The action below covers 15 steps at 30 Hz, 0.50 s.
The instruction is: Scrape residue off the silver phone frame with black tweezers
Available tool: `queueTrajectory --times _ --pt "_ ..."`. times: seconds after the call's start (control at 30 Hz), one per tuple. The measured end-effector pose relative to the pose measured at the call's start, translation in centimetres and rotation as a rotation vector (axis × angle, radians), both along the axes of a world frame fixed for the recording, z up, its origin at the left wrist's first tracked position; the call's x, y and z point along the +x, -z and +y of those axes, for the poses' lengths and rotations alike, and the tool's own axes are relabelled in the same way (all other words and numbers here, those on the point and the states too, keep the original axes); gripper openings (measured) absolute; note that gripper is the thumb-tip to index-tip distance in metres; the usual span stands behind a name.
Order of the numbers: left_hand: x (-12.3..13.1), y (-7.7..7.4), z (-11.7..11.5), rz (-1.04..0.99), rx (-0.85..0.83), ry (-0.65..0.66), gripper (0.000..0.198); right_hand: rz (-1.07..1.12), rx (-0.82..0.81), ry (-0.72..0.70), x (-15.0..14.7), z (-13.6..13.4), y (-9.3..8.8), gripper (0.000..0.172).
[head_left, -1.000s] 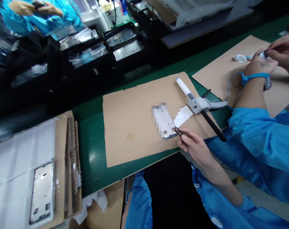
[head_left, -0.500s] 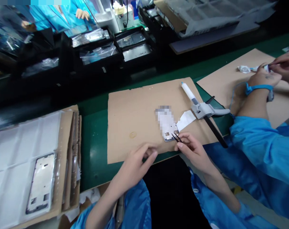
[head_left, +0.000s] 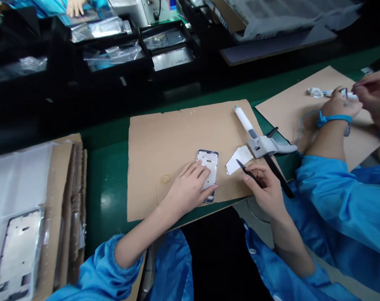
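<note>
Two bare hands at work on a green table [head_left: 105, 184], seen from above. The phone frame [head_left: 212, 158], a pale plate with a dark rim and small cut-outs, lies flat on a brown cardboard sheet [head_left: 165, 142], right of the sheet's centre. The left hand [head_left: 191, 186] lies over the lower left part of the frame, fingers loosely spread across its face and thumb at its lower right; whether it grips the edges cannot be told. The right hand [head_left: 262, 188] pinches black tweezers [head_left: 252, 175] between thumb and fingers, the tips pointing up and left over a white paper piece [head_left: 239, 159]. Just beyond the paper, a grey dispensing gun [head_left: 265, 146] with a white cartridge [head_left: 244, 119] lies across the sheet's right edge. A thin pale ring [head_left: 165, 179] appears on the cardboard, left of the left hand.

At far left, a second frame [head_left: 19, 251] rests in a whitish tray [head_left: 17, 175] beside layered cardboard [head_left: 64, 200]. At right, a co-worker's hands [head_left: 342, 104], one wearing a blue wrist strap [head_left: 334, 119], are raised over another cardboard sheet [head_left: 280, 100]. Behind, black bins [head_left: 105, 77] contain clear plastic bags [head_left: 115, 54]; small pale tags [head_left: 123, 81] on their fronts are too small to read.
</note>
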<state>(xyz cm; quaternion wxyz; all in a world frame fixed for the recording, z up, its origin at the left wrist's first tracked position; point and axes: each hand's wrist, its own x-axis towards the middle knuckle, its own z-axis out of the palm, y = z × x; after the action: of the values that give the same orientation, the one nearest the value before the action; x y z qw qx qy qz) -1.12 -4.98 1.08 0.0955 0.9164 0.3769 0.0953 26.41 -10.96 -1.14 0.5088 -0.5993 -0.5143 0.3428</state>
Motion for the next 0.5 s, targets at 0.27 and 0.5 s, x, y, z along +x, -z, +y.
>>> queueTrajectory --times 0.27,0.5 --pt "0.2 0.5 0.5 -0.008 0.074 0.003 0.045 0.116 0.041 0.052 -1.8 2.8 0.4 0.044" --pt "0.4 1.2 1.1 -0.151 0.195 0.048 0.032 0.241 0.01 -0.029 -2.3 4.8 0.4 0.028"
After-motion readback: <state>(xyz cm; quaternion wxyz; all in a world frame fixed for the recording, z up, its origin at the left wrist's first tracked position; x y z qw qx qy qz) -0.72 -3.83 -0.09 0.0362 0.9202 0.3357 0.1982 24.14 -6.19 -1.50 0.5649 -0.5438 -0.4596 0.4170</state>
